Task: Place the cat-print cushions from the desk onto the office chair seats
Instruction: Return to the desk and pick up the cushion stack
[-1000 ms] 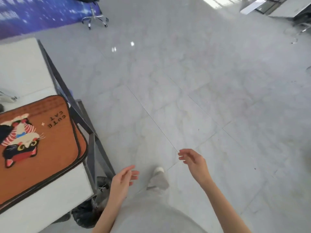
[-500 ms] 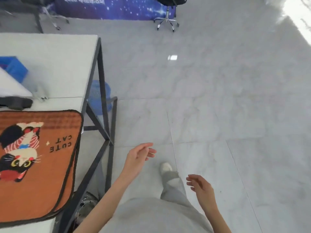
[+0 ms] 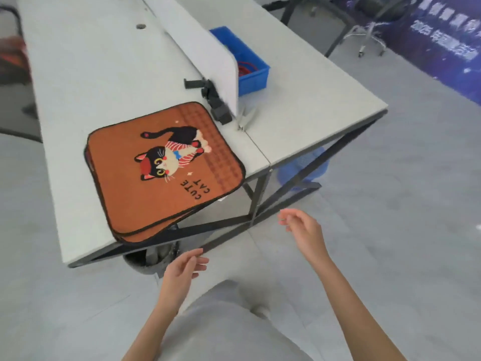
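Note:
A stack of orange cat-print cushions with black trim and "CUTE CAT" lettering lies on the grey desk, its near corner hanging over the desk's front edge. At least two layers show at the stack's edge. My left hand hovers open below and in front of the desk edge, just short of the cushions' overhanging corner. My right hand is open too, fingers loosely curled, to the right of the cushions above the floor. Neither hand touches anything.
A white divider panel runs along the desk with black clamps at its end. A blue bin sits behind it. An office chair base stands far right; another chair shows at the left edge. Dark desk legs stand ahead.
The view has swung left so the desk and cushions now fill the centre. Both hands have risen toward the desk edge, still holding nothing.

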Action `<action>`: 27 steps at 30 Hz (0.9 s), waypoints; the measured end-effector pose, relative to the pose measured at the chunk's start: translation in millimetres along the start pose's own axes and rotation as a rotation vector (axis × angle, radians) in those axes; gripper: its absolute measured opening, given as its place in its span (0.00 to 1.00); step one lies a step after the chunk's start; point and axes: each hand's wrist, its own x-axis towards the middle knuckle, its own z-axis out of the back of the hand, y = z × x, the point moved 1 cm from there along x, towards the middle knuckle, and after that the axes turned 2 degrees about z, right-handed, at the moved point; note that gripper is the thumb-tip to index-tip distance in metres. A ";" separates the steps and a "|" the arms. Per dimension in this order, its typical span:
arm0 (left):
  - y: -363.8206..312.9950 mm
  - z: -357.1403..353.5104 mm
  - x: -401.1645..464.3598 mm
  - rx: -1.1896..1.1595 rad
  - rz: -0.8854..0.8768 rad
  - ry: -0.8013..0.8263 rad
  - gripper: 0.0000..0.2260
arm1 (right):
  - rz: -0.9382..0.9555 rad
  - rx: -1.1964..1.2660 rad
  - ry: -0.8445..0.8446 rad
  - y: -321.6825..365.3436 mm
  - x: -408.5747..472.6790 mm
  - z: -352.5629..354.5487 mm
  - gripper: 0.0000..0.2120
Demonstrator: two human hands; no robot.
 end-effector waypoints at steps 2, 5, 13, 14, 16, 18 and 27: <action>-0.5 0.8 3.4 -0.041 0.025 -0.089 0.13 | 0.044 0.002 0.078 11.8 34.9 -10.2 0.12; -8.3 3.8 22.0 -0.095 0.047 -0.197 0.13 | 0.086 -0.012 0.177 21.4 77.9 -32.0 0.14; -58.4 50.5 125.4 -0.008 -0.010 -0.390 0.11 | 0.099 -0.211 0.327 52.4 174.5 -92.8 0.12; -63.6 57.8 139.4 0.011 -0.006 -0.427 0.11 | 0.103 -0.265 0.333 59.6 186.0 -99.0 0.13; -72.2 71.5 162.3 0.071 0.032 -0.507 0.13 | 0.091 -0.355 0.366 70.1 206.8 -112.1 0.16; -77.2 85.4 181.8 0.144 0.060 -0.612 0.14 | 0.087 -0.426 0.423 75.4 225.2 -125.5 0.20; -61.4 119.4 210.2 0.221 0.417 -0.772 0.23 | 0.032 -0.536 0.546 68.8 259.8 -146.1 0.22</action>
